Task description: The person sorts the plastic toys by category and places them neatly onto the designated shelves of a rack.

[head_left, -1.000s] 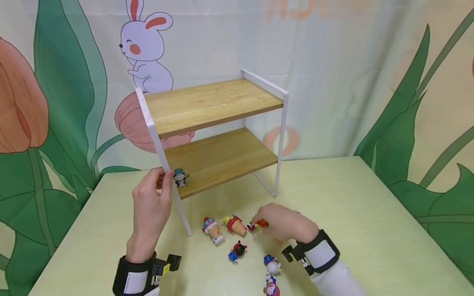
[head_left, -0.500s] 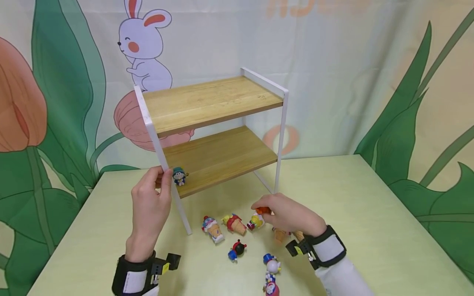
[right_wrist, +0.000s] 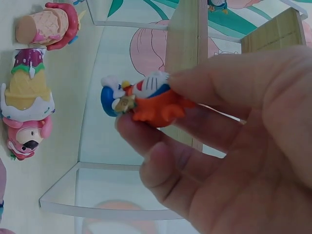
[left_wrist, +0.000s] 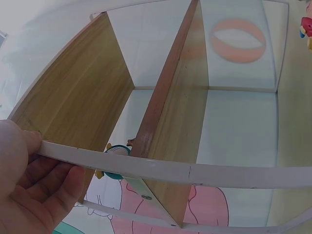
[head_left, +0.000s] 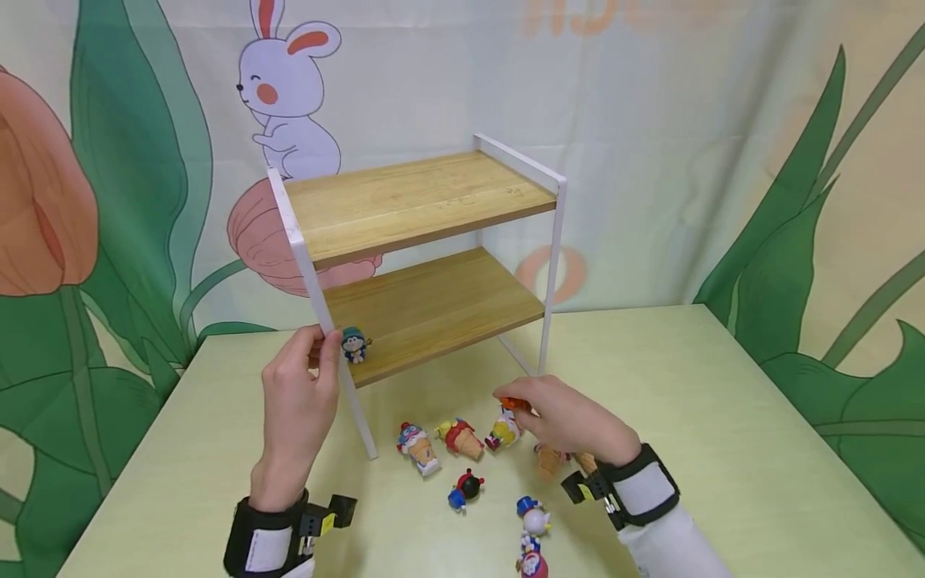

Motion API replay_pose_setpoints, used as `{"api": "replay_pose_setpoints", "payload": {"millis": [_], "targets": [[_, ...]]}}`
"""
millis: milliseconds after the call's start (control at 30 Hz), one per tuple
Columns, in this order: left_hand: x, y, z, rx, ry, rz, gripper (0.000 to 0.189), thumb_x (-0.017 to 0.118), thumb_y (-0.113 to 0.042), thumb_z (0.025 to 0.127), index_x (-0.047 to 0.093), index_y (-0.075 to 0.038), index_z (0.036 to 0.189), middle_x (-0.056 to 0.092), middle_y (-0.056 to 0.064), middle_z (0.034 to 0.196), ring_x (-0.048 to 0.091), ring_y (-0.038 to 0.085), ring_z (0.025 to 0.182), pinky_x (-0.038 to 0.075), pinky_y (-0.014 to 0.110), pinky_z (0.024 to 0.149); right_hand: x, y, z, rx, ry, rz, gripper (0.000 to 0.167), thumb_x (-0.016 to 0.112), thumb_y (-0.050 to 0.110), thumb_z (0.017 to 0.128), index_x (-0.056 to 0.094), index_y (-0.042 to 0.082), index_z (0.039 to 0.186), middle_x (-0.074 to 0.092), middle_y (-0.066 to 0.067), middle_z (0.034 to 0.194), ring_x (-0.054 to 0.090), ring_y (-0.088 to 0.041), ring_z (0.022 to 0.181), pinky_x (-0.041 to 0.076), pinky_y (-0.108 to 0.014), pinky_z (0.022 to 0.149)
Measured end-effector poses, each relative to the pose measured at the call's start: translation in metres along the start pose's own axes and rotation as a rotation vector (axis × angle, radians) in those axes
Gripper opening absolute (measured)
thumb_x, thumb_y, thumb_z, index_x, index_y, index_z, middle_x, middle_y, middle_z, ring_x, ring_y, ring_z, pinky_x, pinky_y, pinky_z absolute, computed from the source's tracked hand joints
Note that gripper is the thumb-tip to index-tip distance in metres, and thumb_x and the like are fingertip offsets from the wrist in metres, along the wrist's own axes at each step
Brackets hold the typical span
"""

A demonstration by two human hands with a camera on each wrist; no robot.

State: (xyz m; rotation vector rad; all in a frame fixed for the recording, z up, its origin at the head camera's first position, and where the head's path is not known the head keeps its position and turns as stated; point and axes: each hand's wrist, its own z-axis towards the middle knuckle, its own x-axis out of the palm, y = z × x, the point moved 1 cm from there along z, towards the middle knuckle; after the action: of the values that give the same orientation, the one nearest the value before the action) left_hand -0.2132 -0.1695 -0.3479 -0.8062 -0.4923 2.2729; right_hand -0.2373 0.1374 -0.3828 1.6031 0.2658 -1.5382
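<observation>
My left hand [head_left: 299,401] grips the white front post [head_left: 313,281] of a two-tier wooden shelf [head_left: 426,301], thumb on one side and fingers curled behind it. Right beside that thumb, a small figurine with a teal hat [head_left: 354,345] stands on the lower board. Between thumb and fingers, my right hand [head_left: 564,413] pinches an orange figurine [right_wrist: 161,105] with a blue-and-white head, lying sideways in the grip. Below this hand lie a yellow-and-white figurine [head_left: 506,429] and, partly hidden, ice-cream-cone figurines [head_left: 549,460].
On the table [head_left: 686,377] lie several more figurines: a cone with a blue-and-white top [head_left: 419,451], a red-and-yellow cone [head_left: 462,439], a black-and-red one [head_left: 466,488] and a blue-hatted one [head_left: 535,520]. A printed curtain [head_left: 636,160] hangs behind the shelf.
My right hand has risen from among the figurines and shifted slightly right, lifting the orange figurine and uncovering those beneath. My left hand keeps its grip on the post.
</observation>
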Motion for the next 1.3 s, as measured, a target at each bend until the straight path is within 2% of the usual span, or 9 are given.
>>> {"api": "replay_pose_setpoints", "payload": {"millis": [133,267,533,700,933,1100,1300], "targets": [[0.000,0.000,0.000,0.005,-0.006,0.002,0.015,0.062,-0.005,0.095,0.063,0.007,0.104,0.065,0.015,0.086,0.061,0.024,0.072,0.049,0.023,0.065,-0.001,0.001,-0.001,-0.016,-0.015,-0.015,0.026,0.055,-0.002,0.095,0.063,0.002,0.120,0.062,-0.003,0.091,0.052,-0.011,0.076,0.048,-0.027,0.071],[0.000,0.000,0.000,0.006,-0.001,0.001,0.014,0.063,-0.004,0.094,0.063,0.007,0.104,0.065,0.014,0.086,0.061,0.023,0.071,0.049,0.024,0.065,-0.002,0.003,-0.001,-0.017,-0.027,-0.014,0.023,0.056,-0.002,0.095,0.064,0.004,0.116,0.059,0.001,0.087,0.051,-0.011,0.074,0.048,-0.026,0.068],[0.001,0.000,0.000,0.003,-0.005,0.002,0.014,0.064,-0.004,0.094,0.063,0.006,0.104,0.065,0.015,0.085,0.061,0.023,0.071,0.051,0.028,0.064,-0.008,0.006,0.004,-0.024,-0.032,0.069,0.027,0.056,0.002,0.097,0.062,0.005,0.124,0.059,0.001,0.087,0.052,-0.010,0.066,0.047,-0.025,0.059],[0.001,0.001,0.000,-0.005,-0.003,0.000,0.014,0.064,-0.004,0.094,0.063,0.006,0.104,0.065,0.015,0.086,0.061,0.023,0.071,0.051,0.029,0.065,-0.018,0.010,0.013,-0.032,-0.010,0.123,0.033,0.055,0.005,0.098,0.060,0.006,0.131,0.063,0.000,0.095,0.051,-0.010,0.063,0.044,-0.024,0.055],[0.000,0.000,0.000,-0.002,-0.002,0.001,0.014,0.063,-0.005,0.095,0.063,0.006,0.104,0.065,0.015,0.086,0.061,0.024,0.072,0.052,0.029,0.065,-0.036,0.017,0.029,-0.045,0.015,0.111,0.033,0.055,0.006,0.098,0.061,0.006,0.131,0.066,-0.002,0.106,0.054,-0.013,0.074,0.047,-0.026,0.064],[0.000,0.000,0.000,0.005,-0.001,0.001,0.014,0.064,-0.003,0.094,0.063,0.006,0.104,0.065,0.015,0.086,0.061,0.023,0.071,0.051,0.027,0.064,-0.046,0.020,0.041,-0.053,0.036,0.121,0.034,0.055,0.007,0.098,0.060,0.007,0.132,0.064,-0.002,0.109,0.053,-0.013,0.072,0.046,-0.026,0.064],[0.001,-0.001,0.000,0.001,0.002,0.005,0.014,0.064,-0.003,0.094,0.062,0.007,0.104,0.065,0.015,0.086,0.061,0.024,0.071,0.051,0.028,0.064,-0.058,0.027,0.059,-0.108,0.034,0.073,0.033,0.055,0.006,0.098,0.060,0.003,0.131,0.065,-0.005,0.114,0.055,-0.015,0.084,0.048,-0.028,0.073]]}}
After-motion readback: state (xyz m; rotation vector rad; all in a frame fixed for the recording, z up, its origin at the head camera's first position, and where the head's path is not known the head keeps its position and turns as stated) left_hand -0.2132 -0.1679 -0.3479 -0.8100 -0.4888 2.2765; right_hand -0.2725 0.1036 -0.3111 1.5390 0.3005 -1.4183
